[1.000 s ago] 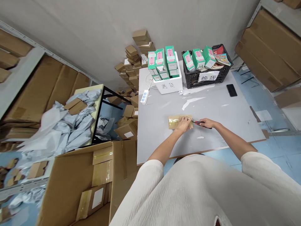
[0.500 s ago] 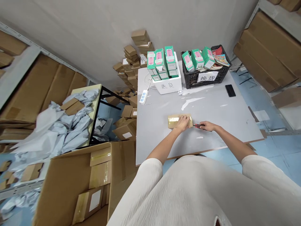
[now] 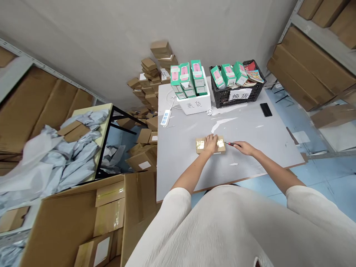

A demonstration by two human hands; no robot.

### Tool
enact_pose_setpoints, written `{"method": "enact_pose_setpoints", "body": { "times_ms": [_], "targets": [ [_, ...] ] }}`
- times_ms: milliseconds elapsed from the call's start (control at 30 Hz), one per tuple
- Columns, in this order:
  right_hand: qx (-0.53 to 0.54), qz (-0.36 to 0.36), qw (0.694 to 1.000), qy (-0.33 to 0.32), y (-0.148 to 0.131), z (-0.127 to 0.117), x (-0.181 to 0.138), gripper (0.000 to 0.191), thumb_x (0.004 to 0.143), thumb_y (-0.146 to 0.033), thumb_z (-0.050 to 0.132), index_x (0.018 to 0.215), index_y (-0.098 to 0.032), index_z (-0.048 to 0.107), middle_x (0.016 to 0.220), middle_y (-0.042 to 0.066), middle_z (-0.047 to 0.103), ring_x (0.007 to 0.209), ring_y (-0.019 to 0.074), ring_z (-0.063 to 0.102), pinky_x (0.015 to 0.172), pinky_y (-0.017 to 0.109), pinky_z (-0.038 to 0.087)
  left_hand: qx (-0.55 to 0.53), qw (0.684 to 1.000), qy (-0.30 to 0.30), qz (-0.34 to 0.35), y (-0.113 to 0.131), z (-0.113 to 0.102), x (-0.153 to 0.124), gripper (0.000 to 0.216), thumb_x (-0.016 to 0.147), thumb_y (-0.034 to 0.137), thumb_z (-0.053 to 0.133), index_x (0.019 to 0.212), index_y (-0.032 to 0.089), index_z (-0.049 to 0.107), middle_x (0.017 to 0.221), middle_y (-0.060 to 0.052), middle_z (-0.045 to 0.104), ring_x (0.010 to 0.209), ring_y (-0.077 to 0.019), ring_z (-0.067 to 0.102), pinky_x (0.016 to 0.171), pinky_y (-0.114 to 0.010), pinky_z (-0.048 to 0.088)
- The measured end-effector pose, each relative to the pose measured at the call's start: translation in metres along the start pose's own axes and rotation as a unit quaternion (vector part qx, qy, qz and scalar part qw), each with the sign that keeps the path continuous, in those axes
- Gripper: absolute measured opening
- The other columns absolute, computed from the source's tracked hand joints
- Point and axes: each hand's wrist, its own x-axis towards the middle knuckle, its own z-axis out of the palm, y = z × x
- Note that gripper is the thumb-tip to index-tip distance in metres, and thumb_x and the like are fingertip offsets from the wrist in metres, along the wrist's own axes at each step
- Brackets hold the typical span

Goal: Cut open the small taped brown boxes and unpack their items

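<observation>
A small brown cardboard box (image 3: pixel 199 145) with shiny tape along its top lies on the grey table near the front. My left hand (image 3: pixel 210 144) rests across the middle of the box and grips it, its fingers reaching toward the far edge. To the right, my right hand (image 3: pixel 244 148) is closed round the handle of a red-and-black utility knife (image 3: pixel 231 143). The knife's thin tip points left and meets the box's right end at the tape. How deep the tip goes is too small to tell.
Behind the box stand a white bin (image 3: pixel 198 104) of green-and-pink boxes and a black crate (image 3: pixel 222 97). A phone (image 3: pixel 266 109) lies at the right, a power strip (image 3: pixel 166 117) at the left. A large open carton (image 3: pixel 140 196) stands beside the table's left edge.
The knife has turned, so its thin tip now lies at the top of the box's right end. My left hand has shifted slightly on the box. The view has tilted a little.
</observation>
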Motion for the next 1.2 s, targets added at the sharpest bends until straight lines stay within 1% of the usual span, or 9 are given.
{"method": "enact_pose_setpoints", "body": {
  "times_ms": [133, 233, 400, 533, 633, 833, 933, 1033, 1200],
  "targets": [
    [-0.11, -0.011, 0.994, -0.009, -0.01, 0.0, 0.002, 0.044, 0.109, -0.043, 0.053, 0.147, -0.029, 0.07, 0.122, 0.01, 0.075, 0.108, 0.0265, 0.071, 0.092, 0.034, 0.053, 0.002, 0.999, -0.038, -0.01, -0.002, 0.0, 0.007, 0.086, 0.09, 0.033, 0.077, 0.164, 0.026, 0.034, 0.177, -0.02, 0.03, 0.166, -0.0378, 0.022, 0.135, -0.06, 0.012],
    [-0.159, -0.01, 0.987, -0.015, -0.013, 0.002, 0.004, 0.043, 0.108, -0.042, 0.057, 0.147, -0.029, 0.071, 0.12, 0.01, 0.073, 0.104, 0.0259, 0.07, 0.088, 0.032, 0.051, 0.002, 0.998, -0.061, -0.018, -0.002, -0.001, 0.014, 0.089, 0.088, 0.037, 0.079, 0.164, 0.026, 0.035, 0.172, -0.02, 0.037, 0.165, -0.0383, 0.025, 0.135, -0.06, 0.01],
    [-0.179, -0.003, 0.984, -0.002, -0.012, 0.008, 0.009, 0.043, 0.107, -0.04, 0.06, 0.147, -0.03, 0.072, 0.12, 0.011, 0.072, 0.108, 0.0263, 0.069, 0.089, 0.031, 0.049, 0.022, 0.997, -0.062, -0.036, -0.002, -0.003, 0.02, 0.066, 0.084, 0.04, 0.084, 0.142, 0.026, 0.056, 0.15, -0.017, 0.055, 0.148, -0.038, 0.045, 0.13, -0.059, 0.02],
    [-0.168, 0.01, 0.986, 0.006, -0.011, 0.01, 0.011, 0.043, 0.106, -0.04, 0.061, 0.146, -0.03, 0.072, 0.119, 0.011, 0.072, 0.107, 0.0272, 0.069, 0.088, 0.033, 0.05, -0.001, 0.999, -0.04, -0.029, -0.004, -0.002, 0.016, 0.039, 0.095, 0.037, 0.073, 0.131, 0.027, 0.063, 0.141, -0.015, 0.059, 0.139, -0.0354, 0.051, 0.121, -0.054, 0.032],
    [-0.166, 0.012, 0.986, 0.003, -0.011, 0.009, 0.01, 0.043, 0.105, -0.041, 0.062, 0.146, -0.031, 0.073, 0.119, 0.01, 0.073, 0.105, 0.0265, 0.069, 0.087, 0.032, 0.05, -0.008, 1.0, -0.015, 0.008, -0.005, 0.0, 0.01, 0.038, 0.099, 0.028, 0.064, 0.137, 0.028, 0.062, 0.142, -0.016, 0.06, 0.137, -0.0354, 0.052, 0.12, -0.054, 0.033],
    [-0.181, 0.005, 0.983, 0.0, -0.013, 0.008, 0.011, 0.043, 0.106, -0.042, 0.061, 0.145, -0.031, 0.073, 0.121, 0.011, 0.073, 0.104, 0.027, 0.07, 0.086, 0.033, 0.05, 0.02, 0.996, -0.01, 0.087, -0.003, 0.002, 0.006, 0.05, 0.098, 0.023, 0.062, 0.148, 0.023, 0.056, 0.142, -0.017, 0.061, 0.138, -0.0354, 0.052, 0.125, -0.055, 0.028],
    [-0.182, 0.007, 0.983, -0.007, -0.014, 0.008, 0.014, 0.043, 0.105, -0.041, 0.063, 0.145, -0.03, 0.074, 0.12, 0.011, 0.072, 0.104, 0.0275, 0.07, 0.087, 0.033, 0.049, 0.041, 0.994, -0.006, 0.099, 0.0, 0.002, 0.009, 0.053, 0.097, 0.019, 0.061, 0.149, 0.018, 0.056, 0.143, -0.02, 0.06, 0.139, -0.0365, 0.051, 0.126, -0.056, 0.028],
    [-0.184, 0.012, 0.983, -0.005, -0.016, 0.009, 0.016, 0.041, 0.105, -0.04, 0.063, 0.144, -0.031, 0.075, 0.119, 0.011, 0.072, 0.105, 0.0275, 0.07, 0.087, 0.033, 0.049, 0.065, 0.993, -0.01, 0.098, 0.004, 0.004, 0.009, 0.055, 0.097, 0.015, 0.056, 0.151, 0.013, 0.054, 0.144, -0.024, 0.061, 0.138, -0.0372, 0.053, 0.122, -0.055, 0.035],
    [-0.173, 0.03, 0.984, 0.015, -0.017, 0.013, 0.014, 0.041, 0.107, -0.042, 0.061, 0.144, -0.032, 0.074, 0.118, 0.01, 0.073, 0.106, 0.0265, 0.07, 0.086, 0.031, 0.05, 0.071, 0.993, 0.014, 0.093, 0.008, 0.014, 0.002, 0.07, 0.097, 0.012, 0.049, 0.167, 0.012, 0.039, 0.16, -0.026, 0.052, 0.153, -0.0383, 0.044, 0.127, -0.059, 0.031]
  ]
}}
